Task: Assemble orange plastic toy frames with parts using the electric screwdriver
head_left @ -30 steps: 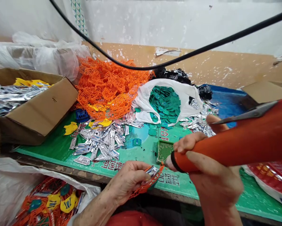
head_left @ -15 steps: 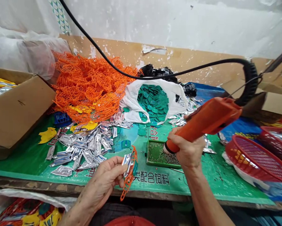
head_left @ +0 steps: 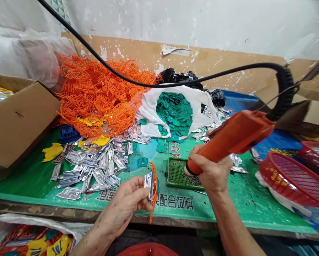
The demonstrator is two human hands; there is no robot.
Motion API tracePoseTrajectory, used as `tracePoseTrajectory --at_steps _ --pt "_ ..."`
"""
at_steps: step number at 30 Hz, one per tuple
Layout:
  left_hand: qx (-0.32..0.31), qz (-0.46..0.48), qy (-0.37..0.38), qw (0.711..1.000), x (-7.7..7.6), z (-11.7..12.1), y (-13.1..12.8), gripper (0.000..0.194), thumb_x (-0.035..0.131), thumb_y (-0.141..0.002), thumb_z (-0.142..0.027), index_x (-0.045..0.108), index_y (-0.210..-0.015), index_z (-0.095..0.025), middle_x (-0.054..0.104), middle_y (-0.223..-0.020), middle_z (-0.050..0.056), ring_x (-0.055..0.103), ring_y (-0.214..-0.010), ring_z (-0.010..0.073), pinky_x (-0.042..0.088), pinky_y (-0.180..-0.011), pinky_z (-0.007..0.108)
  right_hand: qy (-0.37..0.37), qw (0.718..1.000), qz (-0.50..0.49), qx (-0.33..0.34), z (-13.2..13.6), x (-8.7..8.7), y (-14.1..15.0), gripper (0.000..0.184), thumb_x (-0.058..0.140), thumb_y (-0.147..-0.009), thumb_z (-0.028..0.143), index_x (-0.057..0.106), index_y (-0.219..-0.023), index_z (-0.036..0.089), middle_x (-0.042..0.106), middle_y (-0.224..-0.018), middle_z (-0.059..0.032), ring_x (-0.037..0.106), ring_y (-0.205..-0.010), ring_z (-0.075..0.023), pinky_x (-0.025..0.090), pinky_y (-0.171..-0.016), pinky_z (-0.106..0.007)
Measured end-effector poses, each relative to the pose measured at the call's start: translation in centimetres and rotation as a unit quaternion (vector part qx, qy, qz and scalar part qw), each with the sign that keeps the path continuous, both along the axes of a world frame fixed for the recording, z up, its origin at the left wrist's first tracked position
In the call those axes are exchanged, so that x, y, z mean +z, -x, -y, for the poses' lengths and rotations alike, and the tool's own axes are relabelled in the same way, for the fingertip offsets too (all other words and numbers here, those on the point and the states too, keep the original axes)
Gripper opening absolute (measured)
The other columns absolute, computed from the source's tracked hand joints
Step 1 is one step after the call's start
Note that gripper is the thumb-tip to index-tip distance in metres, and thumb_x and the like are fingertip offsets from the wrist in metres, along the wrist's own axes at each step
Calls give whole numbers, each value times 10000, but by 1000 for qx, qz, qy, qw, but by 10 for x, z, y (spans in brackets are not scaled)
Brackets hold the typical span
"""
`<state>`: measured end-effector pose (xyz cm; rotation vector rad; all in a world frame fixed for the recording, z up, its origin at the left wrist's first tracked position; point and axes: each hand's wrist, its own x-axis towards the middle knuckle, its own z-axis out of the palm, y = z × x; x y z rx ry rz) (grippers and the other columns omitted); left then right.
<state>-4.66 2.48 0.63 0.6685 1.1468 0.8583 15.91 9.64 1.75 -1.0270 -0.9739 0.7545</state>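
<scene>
My left hand (head_left: 131,199) pinches a small stack of parts: a silver plate (head_left: 149,182) with blue marks, an orange plastic frame (head_left: 155,188) and a bit of green plastic behind. In my right hand (head_left: 214,170) is an orange-red electric screwdriver (head_left: 231,137), fingers wrapped round its body. The screwdriver's tip points down into a green tray (head_left: 172,183) of small screws (head_left: 193,179); the very end of the bit is hard to make out. A loose green plastic piece (head_left: 142,162) lies just beyond my left hand.
Silver plates (head_left: 95,167) are heaped at left, below a pile of orange frames (head_left: 95,92). A white bag (head_left: 149,110) holds green pieces (head_left: 174,112). A cardboard box (head_left: 18,121) stands left, red baskets (head_left: 284,177) right. A black cable (head_left: 138,83) hangs across, joined to the screwdriver.
My left hand has moved slightly right with the stacked parts, turning the silver plate more upright. The screwdriver stays with its tip at the screw tray. The view has shifted a little.
</scene>
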Motion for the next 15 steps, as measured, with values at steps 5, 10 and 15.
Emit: tracePoseTrajectory --at_steps 5,10,15 --pt "1 2 -2 1000 0 0 -1 240 742 -639 -322 591 -732 -161 561 -604 -59 551 -495 71 493 -526 199 4 1000 7 -3 0 -3 -1 180 790 -571 168 667 -700 189 646 -634 25 581 -542 -134 485 -510 -286" --pt "-5 -9 5 1000 4 -2 -4 217 717 -628 -295 577 -728 -163 567 -637 -58 553 -500 69 500 -551 217 18 1000 -6 6 2 -3 -1 190 796 -582 189 660 -715 177 640 -655 16 567 -527 -137 486 -474 -294" --pt "-24 -44 -10 999 3 -5 -6 223 688 -630 -328 573 -738 -170 567 -604 -58 538 -468 78 463 -521 228 21 1000 1 6 2 -2 0 181 792 -581 177 651 -695 172 633 -653 20 554 -515 -127 476 -461 -284"
